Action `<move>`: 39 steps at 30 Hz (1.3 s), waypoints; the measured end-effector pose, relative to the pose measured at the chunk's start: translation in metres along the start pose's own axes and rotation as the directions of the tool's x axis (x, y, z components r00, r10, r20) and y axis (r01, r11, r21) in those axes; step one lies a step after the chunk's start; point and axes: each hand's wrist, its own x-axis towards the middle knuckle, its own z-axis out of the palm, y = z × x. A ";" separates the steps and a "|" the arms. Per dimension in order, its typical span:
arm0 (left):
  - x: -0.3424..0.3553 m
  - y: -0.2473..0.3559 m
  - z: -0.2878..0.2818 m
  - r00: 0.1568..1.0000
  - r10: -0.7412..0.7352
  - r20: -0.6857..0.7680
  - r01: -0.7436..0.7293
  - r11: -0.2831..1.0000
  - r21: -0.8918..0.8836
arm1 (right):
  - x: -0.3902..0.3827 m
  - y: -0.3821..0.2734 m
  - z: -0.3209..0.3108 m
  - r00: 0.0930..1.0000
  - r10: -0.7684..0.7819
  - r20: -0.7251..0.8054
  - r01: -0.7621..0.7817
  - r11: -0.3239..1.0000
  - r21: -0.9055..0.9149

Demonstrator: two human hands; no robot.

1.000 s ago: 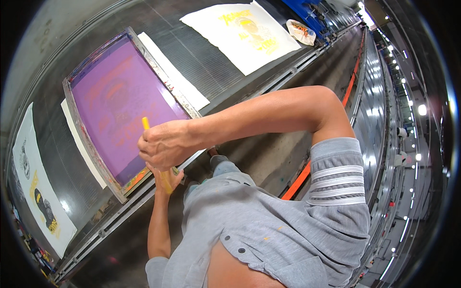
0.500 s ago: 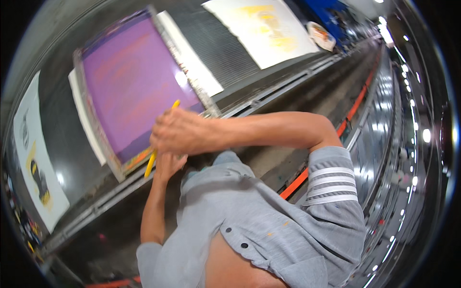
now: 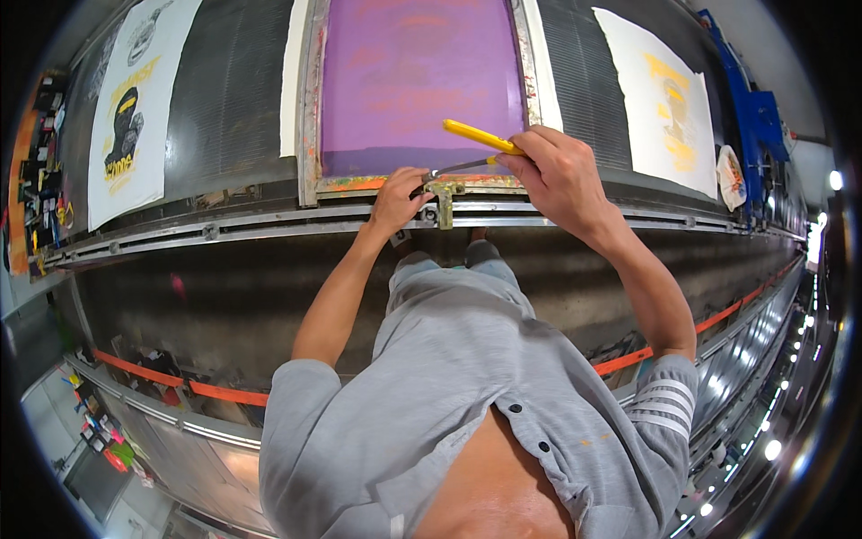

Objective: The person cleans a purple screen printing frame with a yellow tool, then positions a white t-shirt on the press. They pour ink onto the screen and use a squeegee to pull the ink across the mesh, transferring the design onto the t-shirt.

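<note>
Purple mesh [image 3: 417, 81] spans the screen frame [image 3: 312, 117] in my head view, where my right hand [image 3: 561, 171] pinches the right end of a yellow handle [image 3: 480, 136] over the frame's near end. The handle lies left of that hand, its long axis slanting leftward and away. By the frame's near edge, my left hand [image 3: 395, 205] pinches a thin grey shaft's [image 3: 465, 166] left end; whether the pieces join, I cannot tell.

Grey shirt [image 3: 449, 350] — dark buttons [image 3: 543, 446] — white-striped right sleeve [image 3: 663, 402].

Yellow lettering [image 3: 118, 165], on left-hand white sheet [image 3: 153, 126]
</note>
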 end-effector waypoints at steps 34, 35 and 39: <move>-0.004 -0.003 0.005 1.000 0.029 0.008 -0.029 0.999 0.015 | 0.029 -0.046 0.002 0.806 0.298 0.512 -0.399 0.912 0.097; -0.005 -0.003 0.005 0.999 0.034 0.008 -0.034 0.999 0.024 | 0.028 -0.048 0.004 0.732 0.410 0.544 -0.604 0.761 0.239; -0.003 0.005 0.009 0.999 -0.041 -0.021 0.043 0.995 0.087 | 0.024 -0.044 0.005 0.859 0.253 0.444 -0.310 0.949 0.060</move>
